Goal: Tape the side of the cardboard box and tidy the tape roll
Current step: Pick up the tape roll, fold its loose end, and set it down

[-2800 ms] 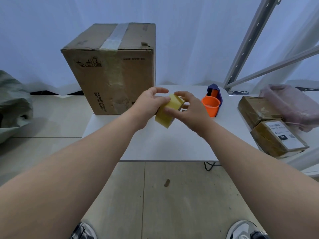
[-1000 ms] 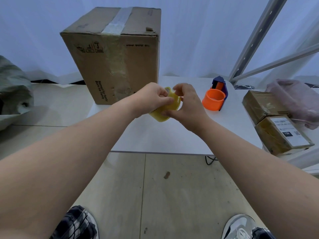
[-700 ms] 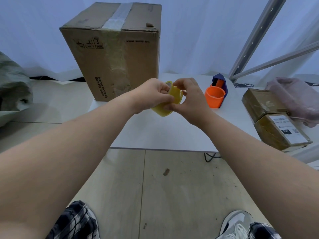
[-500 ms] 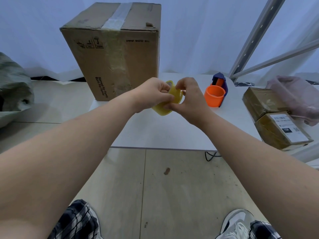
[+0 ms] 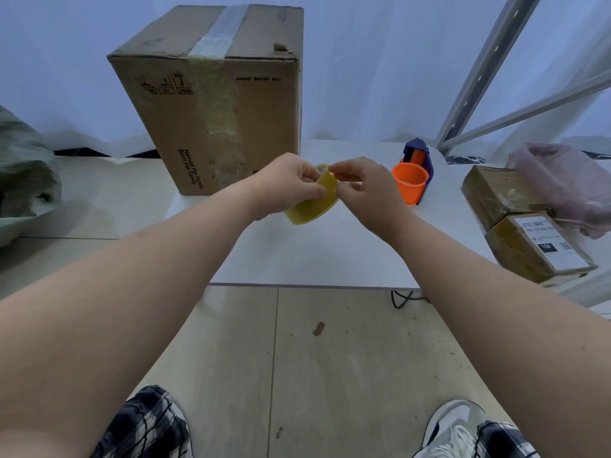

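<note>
A tall cardboard box stands at the far left corner of the white table, with clear tape along its top seam and down its front face. I hold a yellowish tape roll above the table in front of the box. My left hand grips the roll from the left. My right hand pinches at the roll's top edge with thumb and forefinger. Whether a free tape end is lifted cannot be told.
An orange and purple tape dispenser sits on the table right of my hands. Two taped parcels and a pink bag lie at the right. A grey bag rests on the floor at left. A metal frame rises behind.
The roll has been turned in my hands from edge-on to tilted flat, and my right fingers have shifted to its top edge. The view has tilted down slightly.
</note>
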### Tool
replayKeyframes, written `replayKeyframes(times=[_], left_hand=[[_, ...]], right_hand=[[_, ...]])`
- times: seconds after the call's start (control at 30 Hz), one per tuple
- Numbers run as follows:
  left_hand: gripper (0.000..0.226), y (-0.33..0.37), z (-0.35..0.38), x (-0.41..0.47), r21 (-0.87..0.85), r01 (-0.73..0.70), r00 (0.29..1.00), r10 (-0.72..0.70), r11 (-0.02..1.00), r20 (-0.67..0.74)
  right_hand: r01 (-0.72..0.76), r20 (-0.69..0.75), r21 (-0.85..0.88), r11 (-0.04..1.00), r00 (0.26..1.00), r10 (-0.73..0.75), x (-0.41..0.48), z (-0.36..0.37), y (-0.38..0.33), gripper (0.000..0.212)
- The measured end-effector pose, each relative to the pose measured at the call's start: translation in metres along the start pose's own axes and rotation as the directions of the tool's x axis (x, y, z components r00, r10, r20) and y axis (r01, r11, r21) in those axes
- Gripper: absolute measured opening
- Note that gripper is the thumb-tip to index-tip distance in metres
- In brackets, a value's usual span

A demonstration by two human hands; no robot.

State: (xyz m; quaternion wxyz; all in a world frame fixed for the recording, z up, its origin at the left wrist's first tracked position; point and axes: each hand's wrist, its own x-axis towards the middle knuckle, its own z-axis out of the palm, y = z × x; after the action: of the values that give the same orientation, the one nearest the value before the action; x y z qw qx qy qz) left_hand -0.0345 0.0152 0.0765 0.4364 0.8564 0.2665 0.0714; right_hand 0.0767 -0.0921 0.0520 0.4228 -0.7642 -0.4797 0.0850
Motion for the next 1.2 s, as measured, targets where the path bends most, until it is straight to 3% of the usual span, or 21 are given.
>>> replayKeyframes(times=[0.23, 0.3, 0.43, 0.53, 0.67, 0.77, 0.83, 1.0, 1.2], left_hand=[[0.021, -0.0002, 0.0062, 0.0035, 0.263, -0.061, 0.993, 0.031, 0.963, 0.117], [0.005, 0.0, 0.0063, 0.0033, 0.298, -0.088, 0.988, 0.046, 0.951, 0.146], [0.005, 0.0016, 0.0051, 0.0012, 0.291, -0.124, 0.979, 0.069, 0.949, 0.191], [0.025, 0.0009, 0.0021, 0.0018, 0.254, -0.093, 0.986, 0.054, 0.963, 0.155], [0.025, 0.001, -0.002, 0.0003, 0.214, -0.055, 0.993, 0.031, 0.975, 0.115], [0.025, -0.0017, -0.0014, -0.0017, 0.177, -0.037, 0.995, 0.019, 0.983, 0.102], [0.023, -0.0016, -0.0013, -0.0023, 0.122, -0.032, 0.996, 0.022, 0.992, 0.087], [0.02, 0.0018, -0.0022, -0.0031, 0.045, -0.028, 0.999, 0.026, 0.999, 0.048], [0.018, 0.001, -0.0016, -0.0013, 0.015, -0.045, 0.998, 0.045, 0.999, 0.035]], right_hand=[[0.026, -0.001, -0.211, 0.977, 1.0, -0.027, 0.0011, -0.0081, 0.0063, 0.015], [0.048, 0.03, -0.259, 0.965, 0.999, -0.042, -0.0002, -0.0092, 0.0077, 0.013], [0.088, 0.054, -0.329, 0.94, 0.996, -0.075, -0.0029, -0.0082, 0.0083, 0.009], [0.086, 0.062, -0.322, 0.943, 0.996, -0.069, -0.0024, -0.0088, 0.0064, 0.008], [0.097, 0.031, -0.241, 0.966, 0.995, -0.092, -0.005, -0.0059, 0.0053, 0.009], [0.016, 0.01, -0.072, 0.997, 1.0, -0.015, -0.0056, -0.0067, 0.0044, 0.032], [-0.02, 0.044, -0.048, 0.999, 0.999, 0.022, -0.0047, -0.0074, 0.0061, 0.039], [0.01, -0.093, 0.02, 1.0, 0.996, -0.008, -0.0049, -0.0036, 0.0054, 0.019], [0.007, -0.157, -0.056, 0.998, 0.987, -0.016, 0.0013, -0.002, 0.0022, 0.014]])
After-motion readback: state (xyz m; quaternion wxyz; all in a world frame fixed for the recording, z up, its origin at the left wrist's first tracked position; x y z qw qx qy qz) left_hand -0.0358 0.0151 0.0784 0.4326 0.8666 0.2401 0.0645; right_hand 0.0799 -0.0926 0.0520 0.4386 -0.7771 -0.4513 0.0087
